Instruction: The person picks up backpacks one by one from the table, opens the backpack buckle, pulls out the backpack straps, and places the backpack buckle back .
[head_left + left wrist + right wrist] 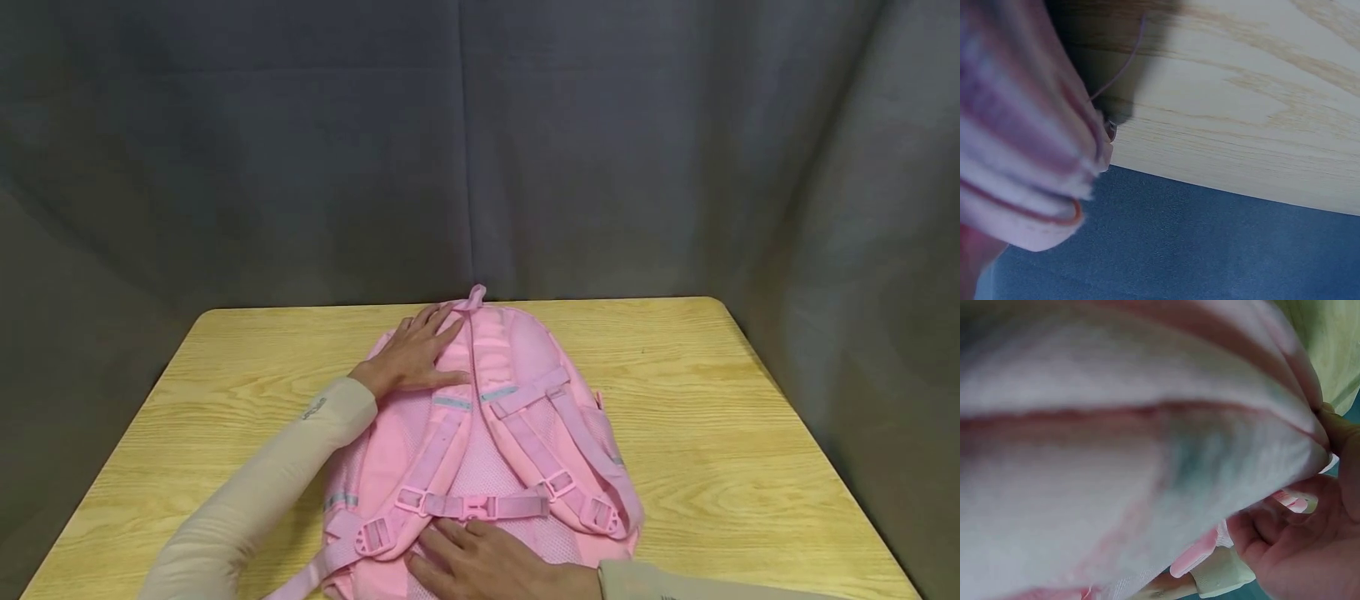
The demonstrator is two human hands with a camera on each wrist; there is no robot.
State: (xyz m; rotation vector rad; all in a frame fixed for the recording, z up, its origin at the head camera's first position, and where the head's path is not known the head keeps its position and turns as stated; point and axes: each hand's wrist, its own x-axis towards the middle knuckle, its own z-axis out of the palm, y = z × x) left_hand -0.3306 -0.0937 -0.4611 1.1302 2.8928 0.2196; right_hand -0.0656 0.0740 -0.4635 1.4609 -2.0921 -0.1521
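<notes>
A pink backpack (480, 467) lies on the table, its back panel and shoulder straps facing up. My left hand (415, 352) rests spread on its upper left part, near the top loop. On the lower back panel, just below the pink chest buckle (477, 507), lies my right hand (491, 567), fingers pointing left. In the right wrist view the right hand (1310, 544) is beside the backpack's pale fabric (1085, 494), with its thumb touching the edge. The left wrist view has blurred pink fabric (1016, 125) at the left; the left fingers are mostly hidden there.
The backpack stands on a light wood-grain table (720, 417) with rounded far corners. A dark grey curtain (450, 167) hangs behind and at both sides. One loose strap (307, 575) trails toward the lower left.
</notes>
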